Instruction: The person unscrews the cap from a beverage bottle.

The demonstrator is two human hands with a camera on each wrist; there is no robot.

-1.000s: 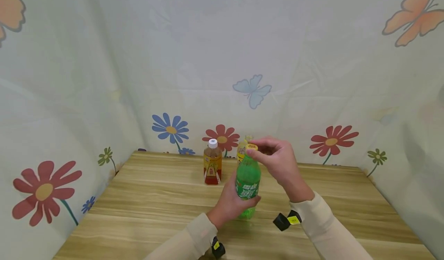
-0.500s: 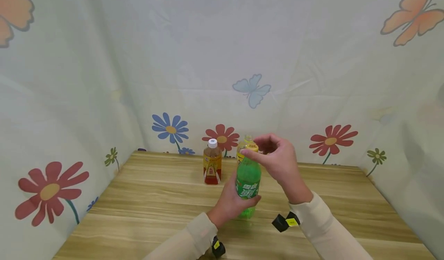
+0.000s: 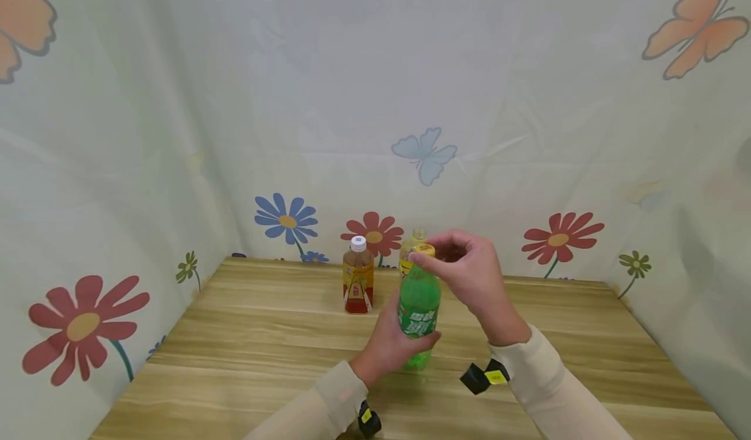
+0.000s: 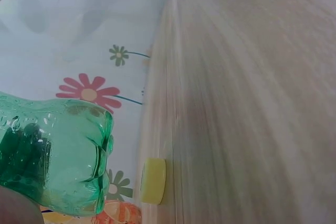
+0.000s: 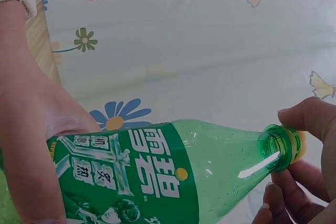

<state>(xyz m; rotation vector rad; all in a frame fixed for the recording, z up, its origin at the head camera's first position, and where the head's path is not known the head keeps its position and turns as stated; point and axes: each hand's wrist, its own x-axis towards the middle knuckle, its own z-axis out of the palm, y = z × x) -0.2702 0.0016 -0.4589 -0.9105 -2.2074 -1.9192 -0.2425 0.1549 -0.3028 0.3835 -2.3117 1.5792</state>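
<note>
My left hand (image 3: pixel 392 339) grips a green plastic soda bottle (image 3: pixel 420 290) round its labelled middle. In the left wrist view the bottle's ridged base is raised off the table, and drops cling to the wall. At the bottle's mouth, my right hand (image 3: pixel 476 274) has its thumb and fingers around a yellow cap (image 3: pixel 426 249). The right wrist view shows this cap (image 5: pixel 300 142) seated on the threaded neck, thumb on one side and fingertips on the other. Lower on the same bottle, the green label (image 5: pixel 152 166) carries large white characters.
A bottle of reddish-brown tea (image 3: pixel 358 280) with a white cap stands at the back of the wooden table (image 3: pixel 281 336). Behind the green bottle is a clear, capless bottle with a yellow label (image 3: pixel 406 264). A loose yellow cap (image 4: pixel 153 181) lies on the tabletop.
My right thumb and fingers have shifted around the yellow cap, the thumb sliding slightly left. My left hand and the green bottle have stayed in place.
</note>
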